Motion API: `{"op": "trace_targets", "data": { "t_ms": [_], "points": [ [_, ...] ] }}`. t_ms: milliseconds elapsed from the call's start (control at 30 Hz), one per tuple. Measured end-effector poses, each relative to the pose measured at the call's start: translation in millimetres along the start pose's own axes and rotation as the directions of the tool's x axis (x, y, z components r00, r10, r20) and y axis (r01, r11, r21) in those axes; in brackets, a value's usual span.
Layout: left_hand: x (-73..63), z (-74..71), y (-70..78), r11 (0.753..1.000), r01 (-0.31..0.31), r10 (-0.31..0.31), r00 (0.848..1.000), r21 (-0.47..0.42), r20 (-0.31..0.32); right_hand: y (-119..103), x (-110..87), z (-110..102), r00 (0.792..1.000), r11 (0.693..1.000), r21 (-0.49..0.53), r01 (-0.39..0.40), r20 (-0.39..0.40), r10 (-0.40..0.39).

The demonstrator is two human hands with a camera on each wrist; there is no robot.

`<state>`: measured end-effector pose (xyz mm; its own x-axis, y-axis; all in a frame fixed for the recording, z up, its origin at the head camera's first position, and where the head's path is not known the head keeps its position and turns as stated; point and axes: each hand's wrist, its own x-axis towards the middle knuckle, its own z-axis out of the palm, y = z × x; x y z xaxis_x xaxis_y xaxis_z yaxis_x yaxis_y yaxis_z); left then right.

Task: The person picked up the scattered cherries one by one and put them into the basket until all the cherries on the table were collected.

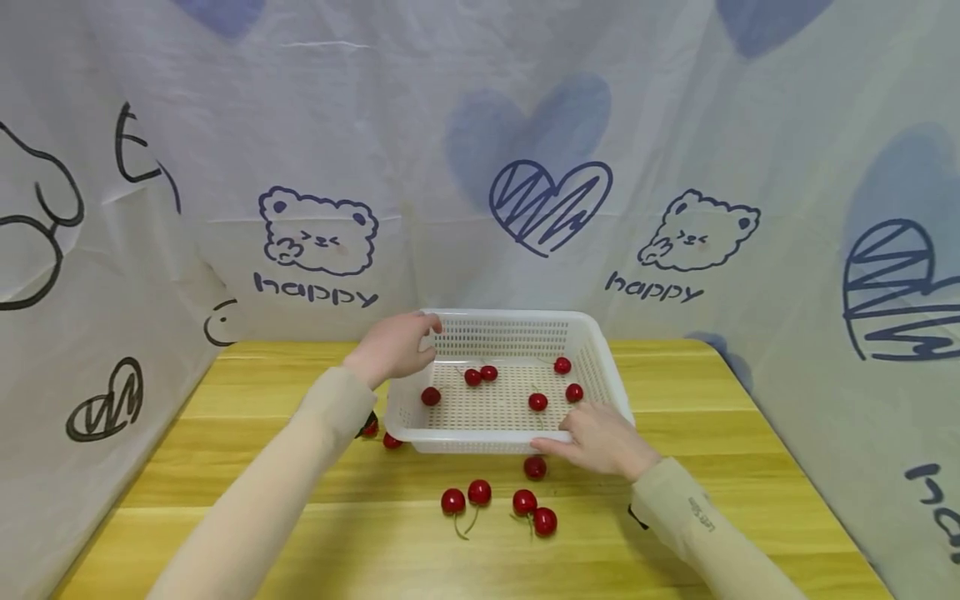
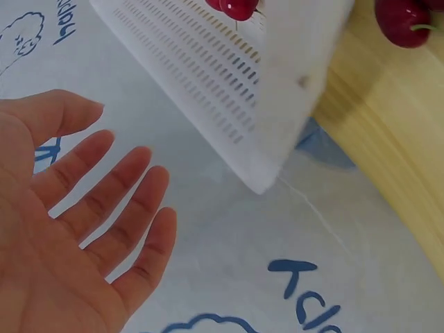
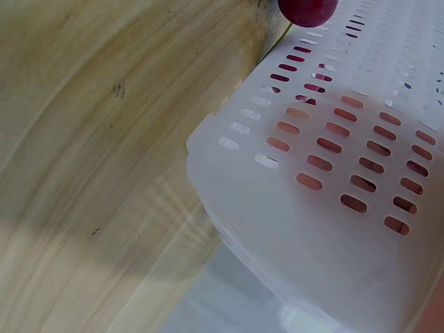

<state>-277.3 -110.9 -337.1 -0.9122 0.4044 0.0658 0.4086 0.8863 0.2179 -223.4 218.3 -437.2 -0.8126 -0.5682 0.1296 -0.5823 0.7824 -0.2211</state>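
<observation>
A white slotted plastic basket stands on the table with several red cherries spread over its bottom. My right hand grips the front wall near the right corner, thumb outside and fingers inside. Those fingers show through the slots of the basket wall in the right wrist view. By the left end of the basket is my left hand, holding nothing. The left wrist view has the left hand with spread, slightly bent fingers, apart from the basket.
In front of the basket, cherries with stems lie on the yellow wooden table. More cherries sit by its front left corner, partly hidden by the left arm. A printed white cloth hangs behind and at both sides.
</observation>
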Motion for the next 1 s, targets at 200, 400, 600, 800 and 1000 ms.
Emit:
{"op": "trace_targets", "data": {
  "t_ms": [200,400,600,800,1000],
  "points": [
    [-14.6,1.2,-14.2,0.999,0.011,-0.014,0.996,-0.035,-0.090,-1,0.1,0,1.000,1.000,-0.005,-0.012,0.008,0.012],
    [-32.2,2.9,-29.4,0.996,0.039,-0.053,0.982,-0.084,-0.180,0,0.1,0,1.000,1.000,-0.020,-0.016,0.014,0.016],
    [-48.4,9.4,-43.7,0.995,0.037,-0.061,0.959,-0.090,-0.278,-1,0.3,1,1.000,1.000,-0.020,-0.020,0.011,0.020],
    [-62.9,26.4,-58.1,0.996,0.056,-0.077,0.950,-0.075,-0.302,-2,-0.1,-1,1.000,1.000,-0.012,-0.021,0.011,0.021],
    [-78.7,47.1,-71.1,0.997,0.069,-0.072,0.958,-0.022,-0.278,-2,0.2,-1,1.000,1.000,-0.017,-0.025,0.013,0.025]
  ]
}}
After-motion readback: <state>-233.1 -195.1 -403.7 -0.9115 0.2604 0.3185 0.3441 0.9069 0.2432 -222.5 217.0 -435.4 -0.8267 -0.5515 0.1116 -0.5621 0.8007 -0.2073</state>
